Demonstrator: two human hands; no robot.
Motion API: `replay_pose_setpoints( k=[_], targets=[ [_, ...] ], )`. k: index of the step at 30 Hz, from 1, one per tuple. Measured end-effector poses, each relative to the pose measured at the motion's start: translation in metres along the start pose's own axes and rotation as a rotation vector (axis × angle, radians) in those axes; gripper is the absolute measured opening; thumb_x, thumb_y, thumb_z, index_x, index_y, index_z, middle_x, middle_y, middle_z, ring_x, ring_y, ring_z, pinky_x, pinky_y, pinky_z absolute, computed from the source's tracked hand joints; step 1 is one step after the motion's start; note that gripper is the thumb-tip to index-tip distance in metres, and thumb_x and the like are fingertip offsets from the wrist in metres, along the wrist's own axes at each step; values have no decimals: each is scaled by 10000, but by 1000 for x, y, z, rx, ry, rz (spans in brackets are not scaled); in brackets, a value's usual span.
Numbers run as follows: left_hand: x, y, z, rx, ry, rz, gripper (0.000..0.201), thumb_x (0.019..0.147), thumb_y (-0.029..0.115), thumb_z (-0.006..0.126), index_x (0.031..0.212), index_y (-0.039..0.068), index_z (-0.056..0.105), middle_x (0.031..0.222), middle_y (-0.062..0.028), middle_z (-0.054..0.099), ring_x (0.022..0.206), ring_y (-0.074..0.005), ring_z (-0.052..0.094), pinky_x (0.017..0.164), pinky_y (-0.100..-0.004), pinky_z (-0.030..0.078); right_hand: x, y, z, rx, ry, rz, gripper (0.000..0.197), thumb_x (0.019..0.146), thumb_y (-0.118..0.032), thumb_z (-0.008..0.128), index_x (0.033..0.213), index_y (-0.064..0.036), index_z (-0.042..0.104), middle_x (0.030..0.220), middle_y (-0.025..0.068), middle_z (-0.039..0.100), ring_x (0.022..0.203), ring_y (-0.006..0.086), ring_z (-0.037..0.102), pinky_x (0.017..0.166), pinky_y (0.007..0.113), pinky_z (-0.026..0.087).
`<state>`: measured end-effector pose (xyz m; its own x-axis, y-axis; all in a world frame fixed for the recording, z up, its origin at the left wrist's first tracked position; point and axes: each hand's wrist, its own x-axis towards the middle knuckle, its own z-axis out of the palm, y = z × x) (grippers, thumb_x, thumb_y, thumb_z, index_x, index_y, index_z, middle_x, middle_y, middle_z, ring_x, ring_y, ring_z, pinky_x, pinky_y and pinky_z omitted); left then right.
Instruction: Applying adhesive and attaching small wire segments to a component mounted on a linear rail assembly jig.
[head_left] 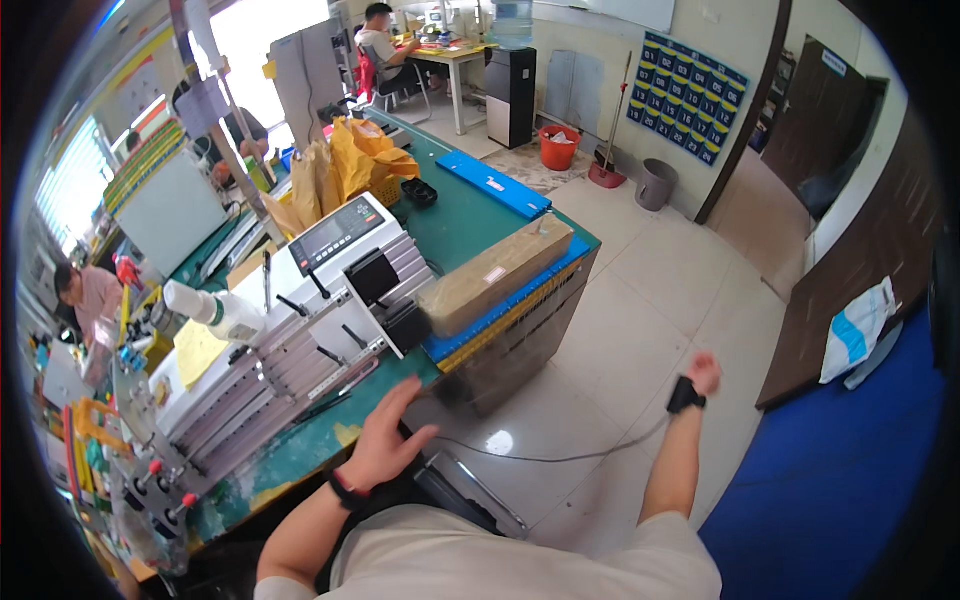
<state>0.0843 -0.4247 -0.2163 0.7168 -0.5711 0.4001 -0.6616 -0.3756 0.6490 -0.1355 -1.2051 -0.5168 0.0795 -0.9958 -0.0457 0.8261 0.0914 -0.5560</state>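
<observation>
My left hand (385,440) hovers by the workbench's front edge, fingers and thumb apart, holding nothing. It is nearest to a machine (335,300) with a control panel, metal rails and black clamp blocks. Just beyond lies a long brown cardboard box (495,275) on blue and yellow strips at the bench's end. Out to the right, above the tiled floor, my right hand (705,373) is slightly blurred; its fingers look curled in, with no object visible in them. Both wrists wear black bands. A grey cable (560,459) runs across toward the right wristband.
A metal-framed stool (475,490) stands close in front of me. On the green bench (440,215) are orange-yellow bags (365,150), a blue flat case (493,184) and a white bottle (235,320). Farther off are a red bucket (558,148), a grey bin (655,185) and seated people.
</observation>
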Motion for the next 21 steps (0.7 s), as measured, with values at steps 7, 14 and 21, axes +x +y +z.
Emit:
replay_pose_setpoints(
  k=[7,14,21],
  targets=[
    [-73,37,-56,-140,-265,-179,408,911,137,837,1279,6,720,1189,-171,774,1095,-337,749,955,-385,584,-94,-193,-37,-523,696,-888,248,904,-142,688,867,102,705,902,150,699,897,295,657,923,494,517],
    [-90,51,-69,-117,-59,-74,321,885,89,839,1184,14,748,1113,-156,786,1007,-325,756,890,-389,591,-208,-205,202,-819,-158,-1145,140,1028,-69,659,1120,36,645,1024,116,706,936,213,672,869,357,563],
    [-97,72,-103,-25,79,-13,223,859,52,825,1065,20,744,1065,-146,776,957,-323,738,853,-393,582,-613,-42,337,-678,-1841,77,98,911,-71,731,1007,-56,715,795,114,673,651,299,648,635,376,550]
  ],
)
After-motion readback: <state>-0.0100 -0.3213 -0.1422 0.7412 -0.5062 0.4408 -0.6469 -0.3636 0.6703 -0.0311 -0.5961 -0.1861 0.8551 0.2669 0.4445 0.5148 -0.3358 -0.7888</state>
